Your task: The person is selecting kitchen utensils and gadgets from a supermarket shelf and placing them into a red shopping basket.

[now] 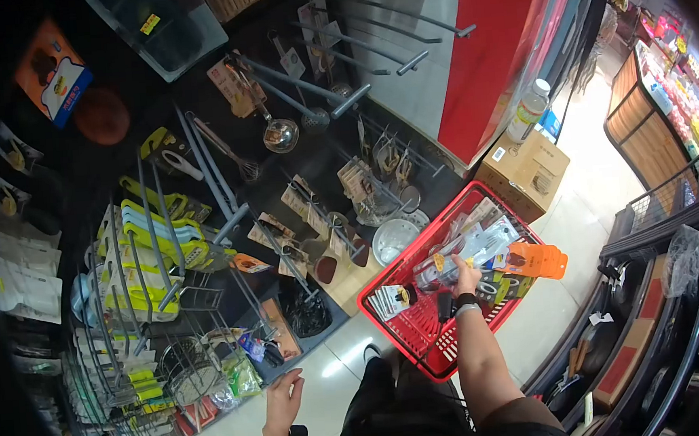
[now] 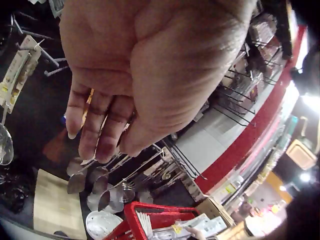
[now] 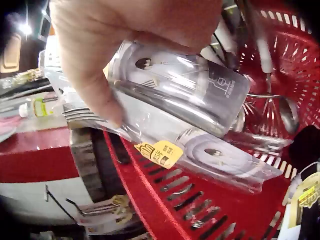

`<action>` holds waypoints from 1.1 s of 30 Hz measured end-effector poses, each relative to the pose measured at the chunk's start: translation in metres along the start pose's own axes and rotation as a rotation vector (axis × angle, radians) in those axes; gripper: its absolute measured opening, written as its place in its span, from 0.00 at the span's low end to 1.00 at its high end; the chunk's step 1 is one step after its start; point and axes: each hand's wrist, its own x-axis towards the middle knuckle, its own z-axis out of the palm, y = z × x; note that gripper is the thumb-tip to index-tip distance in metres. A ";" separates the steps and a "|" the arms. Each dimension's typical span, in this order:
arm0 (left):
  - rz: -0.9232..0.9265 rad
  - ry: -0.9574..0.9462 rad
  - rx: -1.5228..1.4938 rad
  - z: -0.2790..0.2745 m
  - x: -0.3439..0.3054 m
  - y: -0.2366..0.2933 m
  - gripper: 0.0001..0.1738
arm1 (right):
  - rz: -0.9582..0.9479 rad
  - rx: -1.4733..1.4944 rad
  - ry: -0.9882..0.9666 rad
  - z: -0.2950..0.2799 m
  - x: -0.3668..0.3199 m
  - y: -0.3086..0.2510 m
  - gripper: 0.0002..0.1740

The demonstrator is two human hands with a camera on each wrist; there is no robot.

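Observation:
My right hand reaches into a red shopping basket and grips clear packs of forks with a yellow label. In the right wrist view the thumb presses along one side of the packs, and metal tines show beside it. An orange package and several small white packs lie in the basket as well. A ladle is in the basket beyond the packs. My left hand hangs in the air beside the rack, holding nothing, its fingers loosely bent in the left wrist view.
Kitchen tools hang on hooks at the left and ahead, among them a ladle and a whisk. A cardboard box stands beyond the basket, with a bottle by it. Pans fill a low shelf on the right.

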 end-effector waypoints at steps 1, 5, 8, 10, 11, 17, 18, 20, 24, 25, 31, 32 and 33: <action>0.030 -0.014 -0.007 0.001 0.005 0.005 0.11 | 0.016 0.069 -0.025 -0.001 -0.003 -0.010 0.26; 0.247 -0.025 -0.033 0.012 0.027 0.016 0.11 | 0.007 0.264 -0.250 -0.004 -0.020 -0.065 0.28; 0.196 -0.123 -0.157 0.006 0.046 0.064 0.14 | -0.016 0.385 -0.419 0.006 -0.048 -0.104 0.27; 0.240 -0.147 -0.294 0.006 0.057 0.085 0.20 | -0.016 0.453 -0.609 0.015 -0.068 -0.128 0.28; 0.255 -0.168 -0.318 0.008 0.062 0.091 0.25 | -0.003 0.481 -0.650 0.024 -0.093 -0.150 0.29; 0.331 -0.203 -0.601 0.013 0.064 0.129 0.36 | 0.109 0.424 -0.904 0.042 -0.164 -0.176 0.30; 0.301 -0.191 -0.530 0.011 0.059 0.131 0.34 | 0.146 0.407 -0.948 0.043 -0.170 -0.174 0.29; 0.350 0.017 -0.347 0.014 0.052 0.128 0.29 | 0.151 0.350 -1.032 0.045 -0.166 -0.159 0.25; 0.420 0.273 -0.216 0.016 0.030 0.102 0.26 | 0.320 0.366 -1.064 0.063 -0.208 -0.173 0.33; 0.329 0.155 -0.334 0.012 0.021 0.101 0.25 | 0.354 0.364 -1.262 0.072 -0.202 -0.161 0.27; 0.016 0.030 -0.901 0.000 -0.027 0.089 0.15 | 0.419 0.005 -1.172 0.081 -0.229 -0.146 0.16; -0.031 0.037 -0.898 -0.001 -0.033 0.085 0.15 | 0.423 -0.005 -1.191 0.082 -0.245 -0.150 0.16; -0.076 0.043 -0.897 -0.002 -0.037 0.080 0.15 | 0.408 0.025 -1.206 0.084 -0.261 -0.158 0.16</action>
